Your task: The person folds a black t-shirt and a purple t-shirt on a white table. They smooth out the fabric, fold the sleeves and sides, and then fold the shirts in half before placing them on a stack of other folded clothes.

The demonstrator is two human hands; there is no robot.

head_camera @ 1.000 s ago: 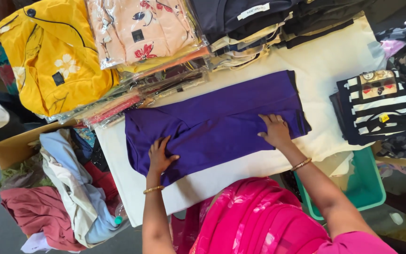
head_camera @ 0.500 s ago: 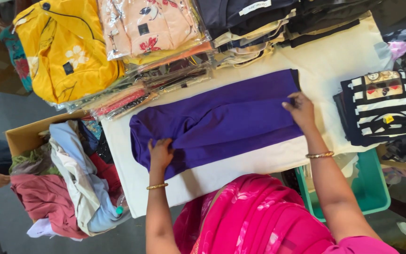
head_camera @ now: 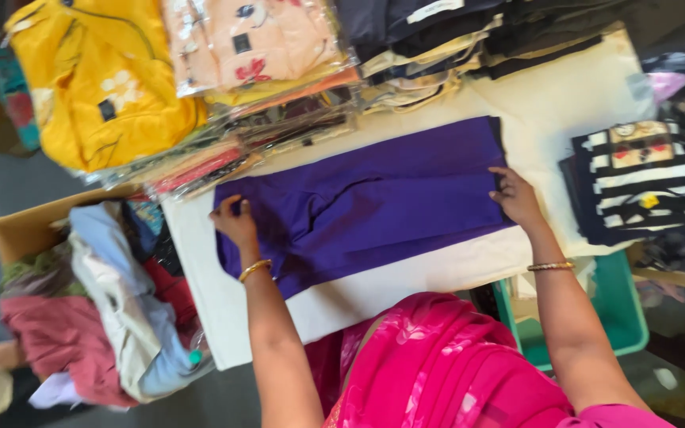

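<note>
Clear packs (head_camera: 255,43): far edge of my counter (head_camera: 564,103), a stack of flat plastic-wrapped garments; top one peach with red flowers.
Small tags (head_camera: 241,43): dark squares on the peach pack and the yellow pack (head_camera: 97,87).
White label (head_camera: 435,8): narrow strip on the dark folded stack (head_camera: 406,28).
Box (head_camera: 29,226): brown cardboard, at my left.

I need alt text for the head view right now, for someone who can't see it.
Seen from above, a person's left hand and right hand press on opposite ends of a purple garment spread flat on a white table. Packaged folded clothes line the far edge, a striped garment lies at right, and a cardboard box of loose clothes sits at left.
</note>
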